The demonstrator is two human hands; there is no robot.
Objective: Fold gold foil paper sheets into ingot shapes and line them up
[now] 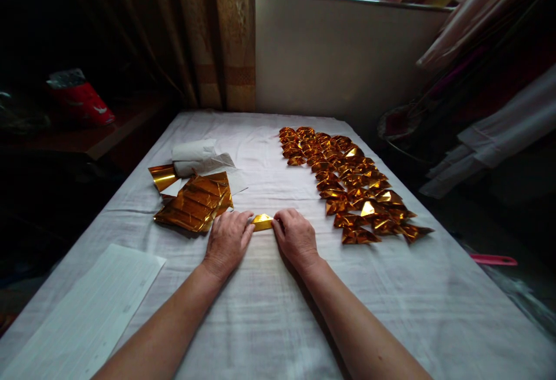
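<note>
A small piece of folded gold foil paper (263, 222) lies on the white cloth between my hands, a peak rising from its long flat band. My left hand (228, 241) pinches its left end, fingers closed. At the opposite end, the thumb and fingers of my right hand (296, 238) are closed on it too. Just beyond my left hand is a stack of gold foil sheets (195, 201). To the right, several folded gold foil pieces (347, 177) stand in rows.
White cloth (269, 310) covers the table. Pale rolled paper (195, 157) lies behind the foil sheets, and a lined paper sheet (87, 316) is at the near left. A curtain (208, 38) hangs behind; clothes (512, 119) hang at the right. A red packet (82, 102) stands far left.
</note>
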